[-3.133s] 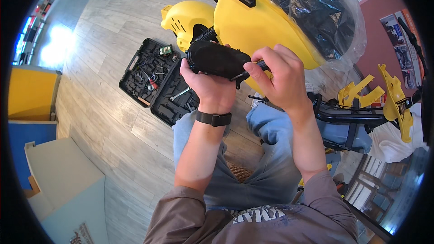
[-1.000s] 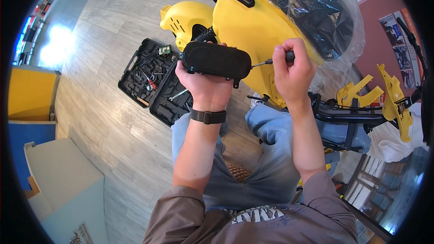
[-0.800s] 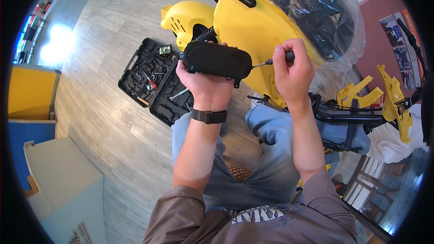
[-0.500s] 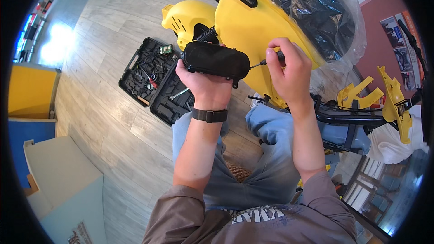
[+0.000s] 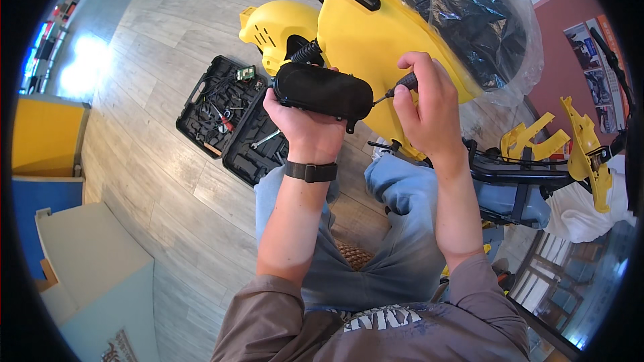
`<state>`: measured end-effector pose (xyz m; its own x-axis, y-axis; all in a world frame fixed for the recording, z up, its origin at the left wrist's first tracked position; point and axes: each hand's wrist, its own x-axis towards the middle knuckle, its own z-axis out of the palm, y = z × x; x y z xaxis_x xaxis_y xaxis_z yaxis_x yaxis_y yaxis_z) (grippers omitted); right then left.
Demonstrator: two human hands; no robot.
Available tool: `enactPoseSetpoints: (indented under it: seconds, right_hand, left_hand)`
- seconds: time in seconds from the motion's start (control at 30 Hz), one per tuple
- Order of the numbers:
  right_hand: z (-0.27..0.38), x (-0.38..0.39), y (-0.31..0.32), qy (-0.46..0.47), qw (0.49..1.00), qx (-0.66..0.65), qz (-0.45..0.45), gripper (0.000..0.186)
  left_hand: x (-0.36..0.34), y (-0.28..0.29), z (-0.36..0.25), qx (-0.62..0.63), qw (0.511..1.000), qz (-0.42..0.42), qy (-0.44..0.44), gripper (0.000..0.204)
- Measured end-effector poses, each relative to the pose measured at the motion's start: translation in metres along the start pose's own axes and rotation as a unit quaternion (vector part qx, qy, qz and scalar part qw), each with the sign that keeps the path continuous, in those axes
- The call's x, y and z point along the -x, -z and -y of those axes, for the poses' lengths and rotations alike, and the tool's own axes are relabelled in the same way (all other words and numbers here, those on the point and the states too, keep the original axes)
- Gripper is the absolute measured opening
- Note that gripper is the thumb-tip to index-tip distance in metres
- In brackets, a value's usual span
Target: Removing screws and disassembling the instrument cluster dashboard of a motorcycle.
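Observation:
My left hand (image 5: 305, 131) is closed from below around a glossy black oblong housing (image 5: 322, 92) with rounded ends and a small tab at its lower edge. A dark band sits on that wrist. At the housing's right end, my right hand (image 5: 433, 110) has a screwdriver (image 5: 407, 82) between thumb and fingers, its grip loose. The dark handle slants up to the right, and the thin shaft reaches the housing's end. Whatever the tip meets there is too small to make out.
Beyond my hands stands a large yellow machine body (image 5: 376, 47), partly under clear plastic wrap (image 5: 463, 20). An opened black tool case (image 5: 208, 110) with loose tools and a green circuit board (image 5: 245, 74) lies left. Black tubing and yellow brackets (image 5: 533, 137) stand right.
The housing has turned slightly and shifted a little right. My right fingers have opened around the screwdriver, showing more of its handle.

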<state>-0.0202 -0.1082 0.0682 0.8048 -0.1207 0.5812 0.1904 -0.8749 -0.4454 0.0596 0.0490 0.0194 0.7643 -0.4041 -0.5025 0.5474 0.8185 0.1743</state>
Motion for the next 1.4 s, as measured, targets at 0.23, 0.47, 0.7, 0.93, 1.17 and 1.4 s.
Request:
enactPoseSetpoints:
  seconds: [0.23, 0.47, 0.7, 0.93, 1.17, 1.4]
  right_hand:
    - [0.000, 0.004, -0.003, -0.079, 0.996, -0.024, 0.018, 0.022]
    - [-0.002, 0.004, -0.006, -0.038, 0.999, -0.005, -0.030, 0.020]
    - [-0.010, 0.011, -0.005, -0.065, 0.980, -0.072, -0.176, 0.012]
    - [-0.014, 0.008, -0.014, -0.092, 0.978, -0.075, -0.173, 0.017]
    - [-0.009, 0.008, -0.011, -0.095, 0.982, -0.053, -0.151, 0.017]
    - [-0.007, 0.007, -0.009, -0.095, 0.984, -0.046, -0.146, 0.018]
  left_hand:
    - [-0.001, 0.000, 0.000, 0.014, 1.000, 0.007, 0.000, 0.060]
    - [0.001, -0.001, 0.000, 0.009, 1.000, 0.002, 0.001, 0.062]
    - [0.004, -0.005, 0.001, 0.026, 0.999, -0.007, 0.023, 0.065]
    - [-0.001, 0.006, 0.017, 0.018, 0.998, 0.037, 0.039, 0.070]
    - [0.005, 0.001, 0.021, -0.014, 0.998, 0.017, 0.064, 0.072]
    - [0.005, 0.000, 0.021, -0.008, 0.998, 0.012, 0.055, 0.070]
